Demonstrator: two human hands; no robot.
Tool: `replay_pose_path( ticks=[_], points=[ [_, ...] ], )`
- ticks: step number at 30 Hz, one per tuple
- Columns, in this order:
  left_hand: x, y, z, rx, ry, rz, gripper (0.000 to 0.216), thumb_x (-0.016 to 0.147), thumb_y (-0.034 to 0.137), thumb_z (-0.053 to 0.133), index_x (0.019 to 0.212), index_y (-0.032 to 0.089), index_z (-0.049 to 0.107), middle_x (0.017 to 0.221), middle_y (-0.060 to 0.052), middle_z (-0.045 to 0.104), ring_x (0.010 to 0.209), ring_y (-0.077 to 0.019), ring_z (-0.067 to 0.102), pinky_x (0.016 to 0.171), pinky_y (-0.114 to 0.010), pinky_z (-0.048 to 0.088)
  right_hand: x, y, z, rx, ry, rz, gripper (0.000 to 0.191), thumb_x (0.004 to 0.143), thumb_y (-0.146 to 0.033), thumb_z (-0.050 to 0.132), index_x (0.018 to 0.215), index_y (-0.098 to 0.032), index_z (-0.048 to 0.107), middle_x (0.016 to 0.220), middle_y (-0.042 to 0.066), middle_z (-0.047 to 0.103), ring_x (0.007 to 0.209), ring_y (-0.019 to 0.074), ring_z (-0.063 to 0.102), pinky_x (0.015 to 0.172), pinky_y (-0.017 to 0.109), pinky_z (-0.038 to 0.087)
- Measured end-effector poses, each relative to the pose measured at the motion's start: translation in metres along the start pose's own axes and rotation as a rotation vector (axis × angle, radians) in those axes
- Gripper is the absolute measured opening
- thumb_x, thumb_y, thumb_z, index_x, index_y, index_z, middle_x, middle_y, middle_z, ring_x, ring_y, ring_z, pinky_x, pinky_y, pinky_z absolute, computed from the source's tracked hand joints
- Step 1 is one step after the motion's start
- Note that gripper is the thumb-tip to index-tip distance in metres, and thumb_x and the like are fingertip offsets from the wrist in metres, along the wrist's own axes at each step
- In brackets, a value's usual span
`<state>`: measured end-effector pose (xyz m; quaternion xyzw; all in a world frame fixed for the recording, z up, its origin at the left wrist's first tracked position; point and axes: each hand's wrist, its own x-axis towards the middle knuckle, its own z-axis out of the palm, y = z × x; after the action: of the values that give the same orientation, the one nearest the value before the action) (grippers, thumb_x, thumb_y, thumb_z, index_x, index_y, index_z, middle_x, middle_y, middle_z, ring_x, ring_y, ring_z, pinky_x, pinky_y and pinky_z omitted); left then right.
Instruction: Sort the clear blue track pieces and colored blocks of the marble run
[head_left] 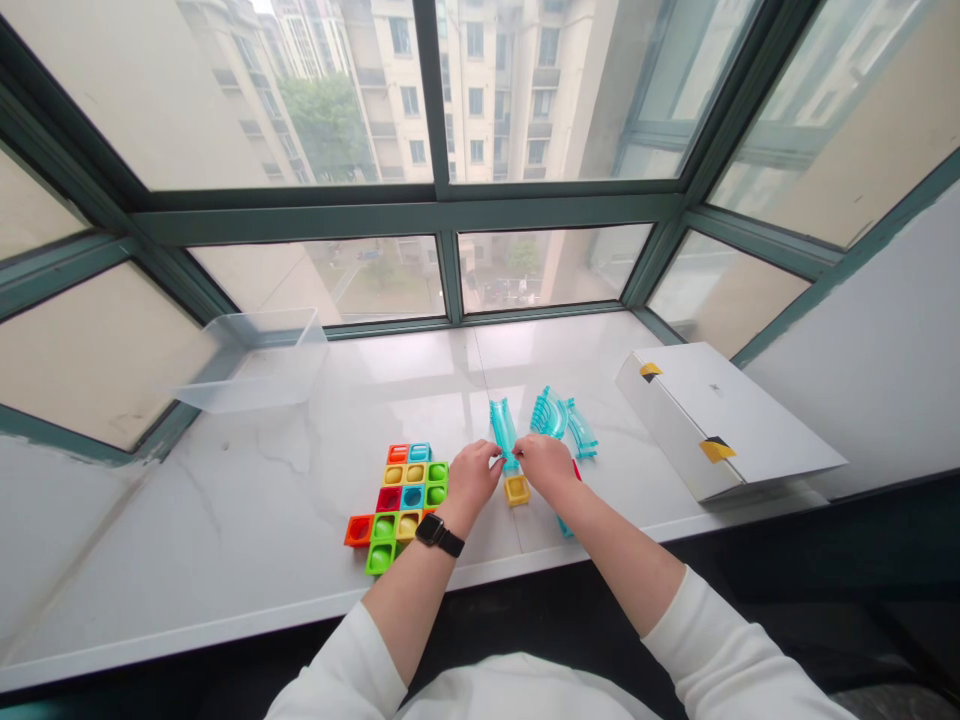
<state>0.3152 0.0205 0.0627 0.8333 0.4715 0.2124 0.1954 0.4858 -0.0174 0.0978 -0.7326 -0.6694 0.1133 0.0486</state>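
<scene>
My left hand (475, 476), with a black watch on its wrist, pinches at the near end of a straight, see-through turquoise track piece (502, 425). From the other side my right hand (543, 462) has its fingertips closed on that same end. Just below the fingers sits a yellow square block (517, 490); whether the track touches it I cannot tell. Curved turquoise track pieces (551, 413) lie beyond my right hand. Red and blue bits show from behind my right forearm, mostly hidden.
Left of my hands, several coloured square blocks (413, 497) with hollows stand grouped together. A clear plastic bin (259, 398) is at the back left, by the window. On the right lies a white box (750, 420) with yellow-and-black tabs. The white counter's front edge (225, 640) runs close to me.
</scene>
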Motion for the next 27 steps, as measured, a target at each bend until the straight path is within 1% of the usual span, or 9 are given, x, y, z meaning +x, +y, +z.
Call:
replay_pose_path(
  ticks=[10,19,23,27],
  points=[
    [-0.0007,-0.0012,0.0026,-0.001,0.013,-0.013,0.005,0.093,0.025,0.072,0.098,0.024,0.073,0.101,-0.003,0.075,0.092,-0.0191,0.068,0.08,-0.029,0.048,-0.0005,-0.0003,-0.0024,0.005,0.006,0.001,0.025,0.1,-0.02,0.056,0.106,-0.024,0.08,0.112,0.006,0.078,0.099,0.0202,0.072,0.079,0.026,0.048],
    [-0.0025,0.0005,0.0003,-0.02,-0.026,-0.07,0.007,0.094,0.026,0.069,0.097,0.024,0.075,0.101,-0.004,0.075,0.093,-0.0193,0.069,0.079,-0.029,0.049,-0.0009,-0.001,-0.0024,-0.006,0.004,-0.006,0.024,0.101,-0.021,0.056,0.107,-0.025,0.079,0.113,0.006,0.077,0.1,0.0197,0.072,0.08,0.027,0.047],
    [-0.003,0.0018,0.0006,-0.065,-0.058,-0.118,0.01,0.094,0.027,0.066,0.1,0.024,0.074,0.105,-0.003,0.077,0.094,-0.0189,0.071,0.078,-0.028,0.049,-0.0009,-0.0005,-0.0031,-0.003,0.006,-0.005,0.024,0.1,-0.021,0.057,0.106,-0.025,0.08,0.113,0.006,0.077,0.1,0.0195,0.072,0.079,0.026,0.047],
    [-0.0034,0.0031,0.0002,-0.087,-0.075,-0.142,0.01,0.094,0.027,0.065,0.1,0.025,0.074,0.103,-0.002,0.08,0.095,-0.0199,0.073,0.077,-0.028,0.049,-0.0015,-0.0005,-0.0041,0.005,0.008,-0.007,0.024,0.101,-0.022,0.057,0.106,-0.025,0.08,0.114,0.006,0.077,0.1,0.0196,0.072,0.08,0.026,0.047]
  ],
)
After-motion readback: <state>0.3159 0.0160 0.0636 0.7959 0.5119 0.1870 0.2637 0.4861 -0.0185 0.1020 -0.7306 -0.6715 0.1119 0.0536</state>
